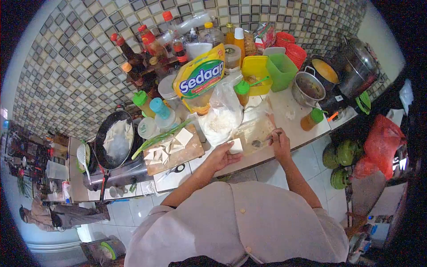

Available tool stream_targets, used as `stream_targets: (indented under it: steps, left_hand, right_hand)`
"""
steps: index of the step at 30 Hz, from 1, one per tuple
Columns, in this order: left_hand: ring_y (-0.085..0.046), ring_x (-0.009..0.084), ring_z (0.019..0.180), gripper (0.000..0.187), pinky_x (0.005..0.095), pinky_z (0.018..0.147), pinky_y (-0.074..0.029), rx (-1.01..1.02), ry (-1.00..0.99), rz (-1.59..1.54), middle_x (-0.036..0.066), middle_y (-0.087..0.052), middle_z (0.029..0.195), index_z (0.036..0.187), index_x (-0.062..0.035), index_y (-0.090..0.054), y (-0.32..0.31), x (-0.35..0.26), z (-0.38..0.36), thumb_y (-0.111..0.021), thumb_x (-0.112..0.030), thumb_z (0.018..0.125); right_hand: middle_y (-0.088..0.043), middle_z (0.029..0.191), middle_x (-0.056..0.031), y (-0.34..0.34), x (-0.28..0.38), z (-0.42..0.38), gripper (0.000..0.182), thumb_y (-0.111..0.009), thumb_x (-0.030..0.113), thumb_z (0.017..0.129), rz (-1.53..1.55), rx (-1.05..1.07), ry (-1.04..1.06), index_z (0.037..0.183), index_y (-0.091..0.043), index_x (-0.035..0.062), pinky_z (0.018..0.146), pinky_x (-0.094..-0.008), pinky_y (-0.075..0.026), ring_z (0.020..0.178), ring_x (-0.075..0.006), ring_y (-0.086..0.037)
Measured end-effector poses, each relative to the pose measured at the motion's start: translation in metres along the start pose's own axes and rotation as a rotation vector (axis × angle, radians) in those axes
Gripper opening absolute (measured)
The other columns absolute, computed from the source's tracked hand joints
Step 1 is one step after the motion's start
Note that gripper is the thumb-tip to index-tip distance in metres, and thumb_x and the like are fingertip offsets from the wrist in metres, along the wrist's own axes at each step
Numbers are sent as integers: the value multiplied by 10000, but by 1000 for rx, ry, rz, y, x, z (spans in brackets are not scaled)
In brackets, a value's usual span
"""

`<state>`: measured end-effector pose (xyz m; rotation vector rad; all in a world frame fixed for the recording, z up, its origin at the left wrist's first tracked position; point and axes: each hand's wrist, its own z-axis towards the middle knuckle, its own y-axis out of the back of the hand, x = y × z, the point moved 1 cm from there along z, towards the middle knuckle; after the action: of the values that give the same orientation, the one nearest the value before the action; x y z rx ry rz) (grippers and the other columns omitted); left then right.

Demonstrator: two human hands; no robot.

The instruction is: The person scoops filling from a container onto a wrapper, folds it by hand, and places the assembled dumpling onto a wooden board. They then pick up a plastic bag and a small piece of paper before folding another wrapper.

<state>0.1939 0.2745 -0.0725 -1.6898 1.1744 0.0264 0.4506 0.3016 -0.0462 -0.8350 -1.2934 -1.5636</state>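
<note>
One pale square dough wrapper (236, 145) lies flat in the left hand (221, 155), grip cupped loosely under it, above the worktop (291, 115) edge. The right hand (280, 139) has its grip pinched on one spoon (260, 143), its bowl in a clear bag (252, 132). One wooden cutting board (189, 153) carries several folded wrappers (165, 152); one pair of scissors (173, 171) lies beside it.

Pale square wrapper (236, 145), flat at counter edge, metal spoon (261, 142) beside it, possibly filled
</note>
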Motion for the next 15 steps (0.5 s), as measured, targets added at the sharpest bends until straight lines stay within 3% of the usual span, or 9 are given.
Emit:
stream_targets:
  steps: [7, 10, 15]
  left_hand:
    - [-618, 297, 965, 448, 441, 885, -503, -41, -20, -53, 147, -565, 1143, 1246, -52, -394, -1, 0, 4, -577, -278, 905]
    - [-617, 299, 972, 444, 440, 892, -497, -43, 2, -51, 144, -564, 1147, 1253, -62, -388, 1, 1, 5, -574, -268, 907]
    - [-617, 300, 984, 376, 436, 881, -504, -79, -22, -64, 145, -567, 1133, 1236, -67, -410, 2, 6, 1, -517, -256, 930]
  right_hand:
    - [-589, 741, -96, -22, 0, 8, 235, -390, 245, 990, 201, 104, -111, 945, -457, 24, 546, -269, -473, 573, -132, -547]
    - [-602, 715, -88, -36, 6, 4, 204, -402, 221, 980, 146, 107, -39, 975, -454, 23, 514, -281, -487, 524, -138, -563]
    - [-550, 695, -92, -41, 5, 8, 154, -393, 178, 973, 357, 15, -180, 1034, -422, 39, 440, -272, -479, 484, -157, -547]
